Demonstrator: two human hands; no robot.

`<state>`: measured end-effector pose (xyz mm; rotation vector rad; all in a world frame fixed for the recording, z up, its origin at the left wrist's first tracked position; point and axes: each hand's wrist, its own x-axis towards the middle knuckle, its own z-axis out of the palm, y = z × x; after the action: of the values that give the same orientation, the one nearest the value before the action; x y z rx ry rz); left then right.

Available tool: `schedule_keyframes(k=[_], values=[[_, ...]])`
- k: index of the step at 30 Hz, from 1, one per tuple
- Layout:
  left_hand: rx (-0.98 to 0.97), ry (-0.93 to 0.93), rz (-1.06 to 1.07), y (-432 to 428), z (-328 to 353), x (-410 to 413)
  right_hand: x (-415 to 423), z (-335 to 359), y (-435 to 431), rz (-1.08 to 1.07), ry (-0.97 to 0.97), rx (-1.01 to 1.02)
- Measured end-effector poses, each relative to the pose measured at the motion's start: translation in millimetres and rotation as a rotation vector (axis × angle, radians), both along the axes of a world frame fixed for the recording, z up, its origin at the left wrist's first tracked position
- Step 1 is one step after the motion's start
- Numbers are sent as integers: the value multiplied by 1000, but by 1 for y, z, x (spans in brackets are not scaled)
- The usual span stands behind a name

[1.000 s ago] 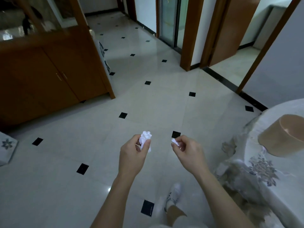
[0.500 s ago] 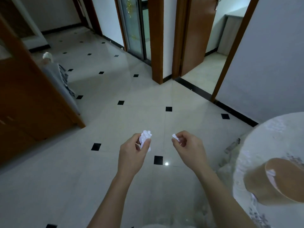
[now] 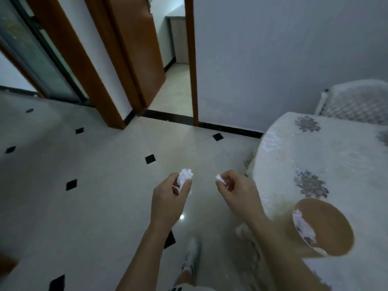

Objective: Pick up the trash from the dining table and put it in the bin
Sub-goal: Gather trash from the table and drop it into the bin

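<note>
My left hand (image 3: 168,198) pinches a crumpled white paper wad (image 3: 184,176) between thumb and fingers, held out over the floor. A smaller white paper scrap (image 3: 220,178) is pinched by my right hand (image 3: 237,192), a little to the right of the wad. A tan round bin (image 3: 333,219) stands on the dining table (image 3: 327,152) at the lower right, with white crumpled paper (image 3: 303,225) inside it. Both hands are left of the table's edge and of the bin.
The table wears a white flowered cloth that hangs to the floor. A white chair back (image 3: 357,99) stands behind it by the wall. An open wooden door (image 3: 136,49) and a glass sliding door (image 3: 35,55) lie ahead. My shoe (image 3: 192,255) is on the tiled floor.
The view has swung to the right: the wooden cabinet has left the frame and more of the table and bin shows. Both hands keep the same hold on their paper.
</note>
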<state>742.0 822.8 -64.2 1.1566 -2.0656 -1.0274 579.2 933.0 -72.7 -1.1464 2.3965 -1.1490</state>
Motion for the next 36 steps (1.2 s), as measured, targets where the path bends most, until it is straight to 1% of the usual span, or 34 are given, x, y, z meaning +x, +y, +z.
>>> schedule_keyframes(k=[5,9,13,16,18,20,23,26,30,33,36], values=[[-41,-3,-328,-57,9,-112,-65,3,0,-343,-1,8],[-87,-2,-573,-74,14,-187,-99,12,20,-620,-3,4],[-34,45,-863,-56,11,-242,-101,16,58,-891,-15,6],[-33,80,-1096,-20,13,-266,-91,19,90,-1058,-14,44],[-31,128,-1198,6,15,-276,-85,23,109,-1140,6,33],[-51,151,-1274,28,12,-282,-77,25,127,-1195,24,32],[-67,131,-1364,55,4,-284,-62,24,152,-1279,38,44],[-137,120,-1419,74,1,-280,-49,20,171,-1333,41,15],[-269,91,-1432,89,-6,-274,-38,15,186,-1332,17,4],[-393,66,-1416,96,-8,-268,-33,14,187,-1287,22,46],[-455,67,-1414,100,-9,-265,-35,14,183,-1247,58,85]])
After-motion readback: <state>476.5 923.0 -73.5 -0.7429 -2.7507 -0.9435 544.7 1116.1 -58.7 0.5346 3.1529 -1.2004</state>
